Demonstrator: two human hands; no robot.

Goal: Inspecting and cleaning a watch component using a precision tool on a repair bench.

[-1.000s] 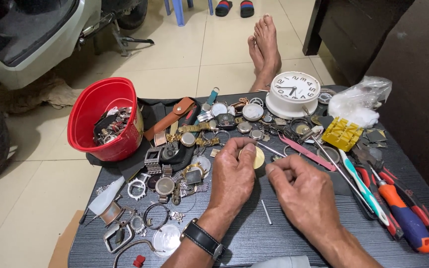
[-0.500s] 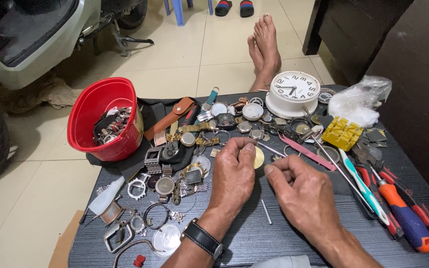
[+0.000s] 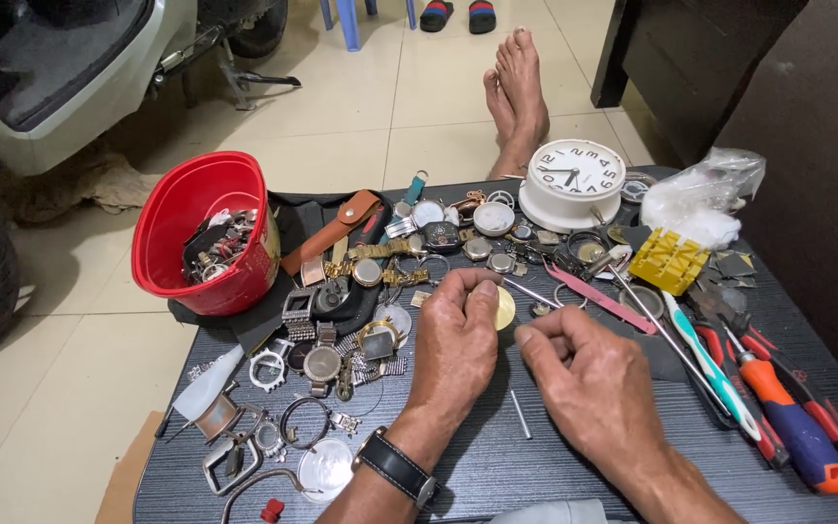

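My left hand (image 3: 456, 342) rests on the dark table (image 3: 497, 466) and pinches a small round gold-coloured watch part (image 3: 505, 307) between thumb and fingers. A black wristwatch (image 3: 395, 468) sits on that wrist. My right hand (image 3: 589, 378) lies just right of it, fingers curled, fingertips close to the gold part; whether it holds a thin tool I cannot tell. A short metal pin (image 3: 520, 414) lies on the table between the two hands.
A red plastic bucket (image 3: 196, 199) of watch parts stands at the left. Several watches, cases and straps (image 3: 341, 320) litter the table. A white round clock (image 3: 571, 181), yellow block (image 3: 668, 261), screwdrivers and pliers (image 3: 778, 408) lie at the right. Bare feet (image 3: 518, 97) stretch beyond.
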